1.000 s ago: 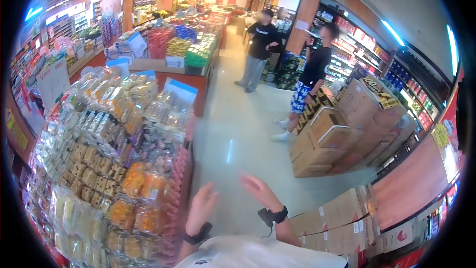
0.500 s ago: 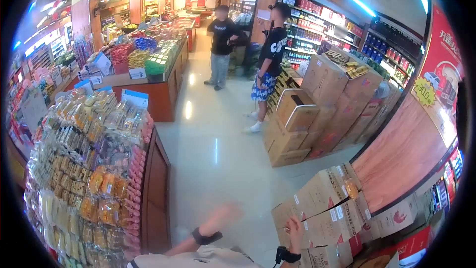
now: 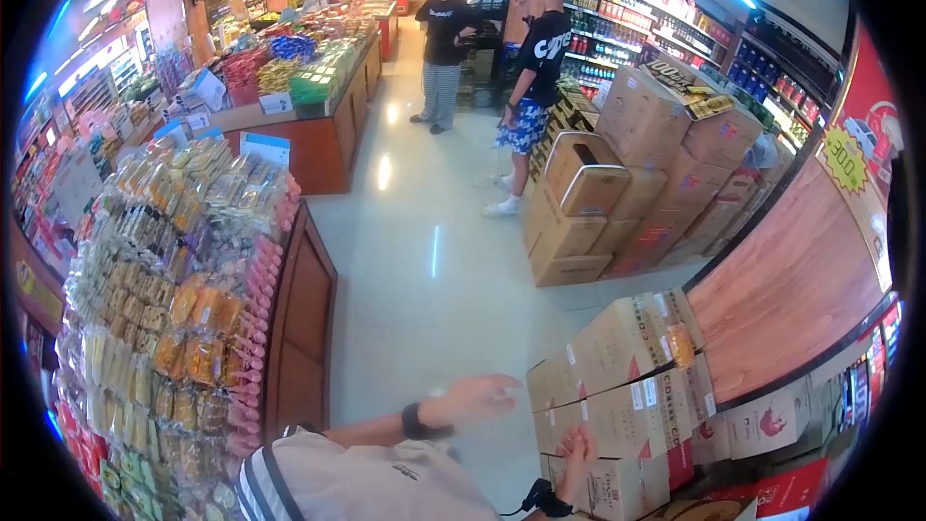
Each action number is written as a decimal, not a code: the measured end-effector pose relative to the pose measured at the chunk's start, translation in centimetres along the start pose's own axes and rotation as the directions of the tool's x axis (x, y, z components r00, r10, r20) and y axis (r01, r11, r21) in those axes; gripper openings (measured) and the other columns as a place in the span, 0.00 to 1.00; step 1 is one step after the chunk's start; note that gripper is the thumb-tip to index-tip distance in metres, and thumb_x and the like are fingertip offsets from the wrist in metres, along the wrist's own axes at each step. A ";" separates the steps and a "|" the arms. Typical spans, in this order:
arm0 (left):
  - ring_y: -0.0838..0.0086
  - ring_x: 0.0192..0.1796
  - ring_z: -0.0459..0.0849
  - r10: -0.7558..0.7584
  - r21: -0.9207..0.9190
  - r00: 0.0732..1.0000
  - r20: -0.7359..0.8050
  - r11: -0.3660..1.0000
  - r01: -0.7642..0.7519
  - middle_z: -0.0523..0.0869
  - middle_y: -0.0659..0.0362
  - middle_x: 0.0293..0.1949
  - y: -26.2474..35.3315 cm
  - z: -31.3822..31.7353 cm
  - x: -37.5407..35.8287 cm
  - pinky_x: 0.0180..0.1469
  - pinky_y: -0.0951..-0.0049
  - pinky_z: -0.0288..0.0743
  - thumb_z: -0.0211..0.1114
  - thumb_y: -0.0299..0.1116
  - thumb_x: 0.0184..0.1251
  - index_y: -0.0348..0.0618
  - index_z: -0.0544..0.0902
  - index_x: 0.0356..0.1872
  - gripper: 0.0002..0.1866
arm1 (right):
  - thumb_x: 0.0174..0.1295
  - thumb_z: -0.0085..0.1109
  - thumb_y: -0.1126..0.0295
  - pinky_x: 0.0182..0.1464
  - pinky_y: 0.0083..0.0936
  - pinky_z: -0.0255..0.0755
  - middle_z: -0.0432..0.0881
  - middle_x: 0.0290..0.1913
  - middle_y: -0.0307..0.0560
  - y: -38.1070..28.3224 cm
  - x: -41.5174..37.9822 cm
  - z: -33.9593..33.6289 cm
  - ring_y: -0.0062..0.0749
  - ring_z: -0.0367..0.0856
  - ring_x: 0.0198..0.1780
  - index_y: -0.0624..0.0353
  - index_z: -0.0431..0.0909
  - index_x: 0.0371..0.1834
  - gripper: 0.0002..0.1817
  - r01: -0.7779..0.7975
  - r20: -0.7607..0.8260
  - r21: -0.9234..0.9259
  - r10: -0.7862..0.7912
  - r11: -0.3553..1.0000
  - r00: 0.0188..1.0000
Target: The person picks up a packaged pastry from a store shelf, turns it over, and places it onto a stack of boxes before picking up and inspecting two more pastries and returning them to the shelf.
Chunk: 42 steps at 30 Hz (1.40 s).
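Head view: the left hand (image 3: 477, 397) is hovering above the floor (image 3: 405, 299), its fingers extended, slightly spread and pinching nothing that shows. Just to its right, the right hand (image 3: 577, 453) is holding its fingers curled toward the palm; whether they are pinching something small, I cannot tell. Near cartons (image 3: 617, 415) are standing right beside the right hand, though contact is not clear. An outward swing could be knocking its knuckles on cardboard, since little room is showing there. An orange packet (image 3: 681, 345) is resting against those cartons, up and right of the right hand; a jolt to them could be sending it sliding, as nothing seems to be securing it. Well left of the left hand, wrapped snacks (image 3: 188, 328) are crowding a display (image 3: 301, 323), and a wide elbow could be dislodging the outer ones. Ahead of both hands, a person in patterned shorts (image 3: 531, 96) is standing beside taller stacked boxes (image 3: 637, 207), narrowing the way through, so inattention could be causing a collision.
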<state>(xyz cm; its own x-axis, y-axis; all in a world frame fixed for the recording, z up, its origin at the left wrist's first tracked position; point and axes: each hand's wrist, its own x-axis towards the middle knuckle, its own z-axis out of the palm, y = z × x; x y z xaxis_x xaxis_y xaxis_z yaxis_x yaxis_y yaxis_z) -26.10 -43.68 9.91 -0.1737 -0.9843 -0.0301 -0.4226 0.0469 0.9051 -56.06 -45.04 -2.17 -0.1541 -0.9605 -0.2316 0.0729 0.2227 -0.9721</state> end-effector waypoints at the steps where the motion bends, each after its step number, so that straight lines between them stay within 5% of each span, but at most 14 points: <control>1: 0.62 0.53 0.83 0.009 0.001 1.000 0.010 1.000 -0.009 0.81 0.49 0.56 0.2 0.1 0.5 0.55 0.65 0.77 0.61 0.41 0.70 0.39 0.76 0.60 0.22 | 0.72 0.50 0.63 0.43 0.25 0.75 0.81 0.51 0.50 0.4 0.1 -0.5 0.33 0.82 0.45 0.62 0.71 0.62 0.20 -0.014 -0.006 0.004 0.014 1.000 1.000; 8: 0.59 0.48 0.85 0.119 -0.043 0.992 -0.045 0.992 -0.121 0.83 0.47 0.49 -3.6 2.3 5.1 0.51 0.63 0.78 0.62 0.42 0.69 0.41 0.78 0.57 0.21 | 0.71 0.51 0.61 0.44 0.26 0.75 0.81 0.51 0.50 -3.7 1.2 -0.5 0.33 0.81 0.46 0.61 0.70 0.62 0.22 -0.035 -0.056 -0.069 0.031 0.997 0.998; 16: 0.63 0.50 0.83 0.185 -0.055 0.980 -0.074 0.980 -0.190 0.82 0.50 0.54 -3.0 -4.2 10.8 0.53 0.66 0.78 0.61 0.39 0.70 0.44 0.77 0.61 0.21 | 0.71 0.51 0.59 0.46 0.28 0.74 0.81 0.52 0.51 -6.6 8.6 3.8 0.34 0.81 0.47 0.62 0.70 0.63 0.23 0.022 -0.026 -0.112 -0.025 0.993 0.999; 24: 0.66 0.46 0.83 0.118 -0.098 0.990 -0.081 0.987 -0.125 0.84 0.52 0.51 -4.7 -11.2 14.6 0.48 0.66 0.78 0.61 0.38 0.70 0.44 0.77 0.61 0.21 | 0.72 0.51 0.61 0.45 0.25 0.75 0.81 0.54 0.52 -9.8 15.1 11.7 0.35 0.82 0.47 0.63 0.70 0.63 0.23 0.110 0.097 -0.109 -0.100 0.988 0.990; 31: 0.67 0.49 0.83 -0.035 -0.346 0.999 0.012 0.937 0.037 0.84 0.52 0.51 -8.8 -11.9 19.5 0.50 0.68 0.77 0.60 0.39 0.71 0.43 0.77 0.61 0.20 | 0.71 0.53 0.61 0.45 0.26 0.76 0.81 0.53 0.52 -10.1 17.6 11.4 0.34 0.82 0.46 0.62 0.70 0.63 0.22 0.050 -0.037 -0.210 -0.059 0.976 0.998; 34: 0.66 0.51 0.82 0.246 -0.300 0.964 -0.095 0.917 -0.264 0.84 0.52 0.51 -9.5 -11.4 21.9 0.53 0.67 0.76 0.58 0.38 0.72 0.43 0.76 0.62 0.20 | 0.69 0.55 0.62 0.46 0.26 0.76 0.81 0.54 0.49 -12.0 17.2 11.2 0.32 0.81 0.47 0.62 0.71 0.63 0.23 -0.003 -0.146 -0.194 -0.025 0.981 0.989; 37: 0.65 0.53 0.82 0.279 -0.319 0.959 -0.043 0.906 -0.278 0.84 0.52 0.52 -9.4 -10.6 23.8 0.56 0.66 0.75 0.56 0.37 0.74 0.41 0.76 0.61 0.19 | 0.71 0.54 0.57 0.59 0.37 0.71 0.74 0.63 0.54 -12.0 17.4 10.3 0.43 0.75 0.60 0.62 0.67 0.67 0.27 0.084 -0.129 -0.154 -0.104 0.984 0.986; 40: 0.63 0.51 0.81 0.258 -0.356 0.966 0.022 0.905 -0.233 0.82 0.52 0.47 -10.0 -8.2 26.8 0.55 0.65 0.74 0.59 0.35 0.71 0.39 0.74 0.60 0.19 | 0.71 0.54 0.57 0.56 0.34 0.73 0.76 0.61 0.52 -12.6 19.7 8.5 0.40 0.78 0.56 0.62 0.67 0.67 0.27 0.060 -0.158 -0.195 -0.092 0.979 0.983; 42: 0.62 0.51 0.81 0.337 -0.328 0.941 -0.045 0.884 -0.332 0.83 0.51 0.47 -9.5 -7.1 28.2 0.55 0.64 0.74 0.59 0.35 0.70 0.38 0.74 0.59 0.19 | 0.71 0.53 0.58 0.55 0.33 0.74 0.76 0.58 0.51 -12.9 20.9 7.4 0.39 0.78 0.55 0.62 0.67 0.66 0.26 0.045 -0.171 -0.209 -0.082 0.977 0.982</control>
<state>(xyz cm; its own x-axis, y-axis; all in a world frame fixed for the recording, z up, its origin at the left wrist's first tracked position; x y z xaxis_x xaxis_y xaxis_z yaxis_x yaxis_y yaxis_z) -20.66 -73.09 3.50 -0.2658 -0.9177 0.2954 -0.0241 0.3126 0.9496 -52.95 -69.25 5.80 -0.3255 -0.9329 -0.1537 -0.1418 0.2089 -0.9676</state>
